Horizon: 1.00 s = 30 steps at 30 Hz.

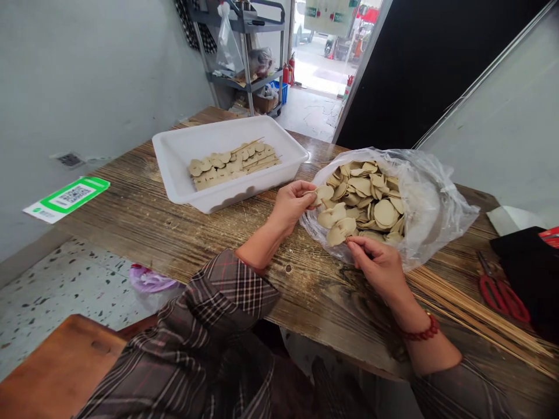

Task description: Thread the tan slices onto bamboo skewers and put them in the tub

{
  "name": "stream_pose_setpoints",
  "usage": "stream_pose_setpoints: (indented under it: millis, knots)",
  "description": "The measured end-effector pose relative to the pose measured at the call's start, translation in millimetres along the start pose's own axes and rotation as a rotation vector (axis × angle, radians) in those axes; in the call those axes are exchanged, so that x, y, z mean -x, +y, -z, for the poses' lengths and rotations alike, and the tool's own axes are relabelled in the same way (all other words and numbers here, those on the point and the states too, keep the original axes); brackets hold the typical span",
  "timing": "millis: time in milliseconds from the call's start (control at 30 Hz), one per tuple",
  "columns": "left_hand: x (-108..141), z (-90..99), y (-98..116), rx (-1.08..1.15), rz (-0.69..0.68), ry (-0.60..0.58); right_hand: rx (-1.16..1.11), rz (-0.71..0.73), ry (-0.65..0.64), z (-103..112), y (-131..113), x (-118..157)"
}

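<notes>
Over the near edge of an open plastic bag (pixel 430 198) full of flat round beige slices (pixel 386 213), both my hands are at work. My left hand (pixel 290 206) pinches a pale slice (pixel 324 194) between thumb and fingers. The fingers of my right hand (pixel 379 265) are closed on the near end of a skewer of folded slices (pixel 341 231); the stick itself is mostly hidden. To the left, a white plastic tub (pixel 174 169) holds several filled skewers (pixel 236 163) lying side by side.
Bare bamboo sticks (pixel 476 308) lie at the right, beside red-handled scissors (pixel 502 297) and a black cloth (pixel 524 262). A green-and-white QR code card (pixel 67 199) is at the wooden table's (pixel 144 233) left edge. A grey cart (pixel 244 26) stands beyond, near the doorway.
</notes>
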State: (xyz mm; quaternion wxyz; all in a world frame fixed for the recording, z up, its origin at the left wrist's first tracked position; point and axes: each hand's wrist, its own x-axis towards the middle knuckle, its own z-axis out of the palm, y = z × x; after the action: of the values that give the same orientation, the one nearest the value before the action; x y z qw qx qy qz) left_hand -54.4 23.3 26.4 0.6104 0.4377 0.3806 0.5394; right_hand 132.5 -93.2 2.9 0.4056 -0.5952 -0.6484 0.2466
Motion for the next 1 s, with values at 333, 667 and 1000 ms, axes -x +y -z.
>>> stream_pose_setpoints:
  millis: [333, 667, 1000]
  knots:
    - [-0.7, 0.5, -1.2, -0.085, -0.074, -0.008, -0.014, -0.021, -0.008, -1.4, -2.9, 0.4]
    - [3.4, -2.7, -3.0, -0.031, 0.007, -0.122, -0.097, -0.08, -0.007, -2.1, -0.4, 0.1]
    - [3.3, -2.2, -3.6, 0.305, 0.233, -0.184, -0.157, -0.068, -0.016, -2.4, -2.1, 0.0]
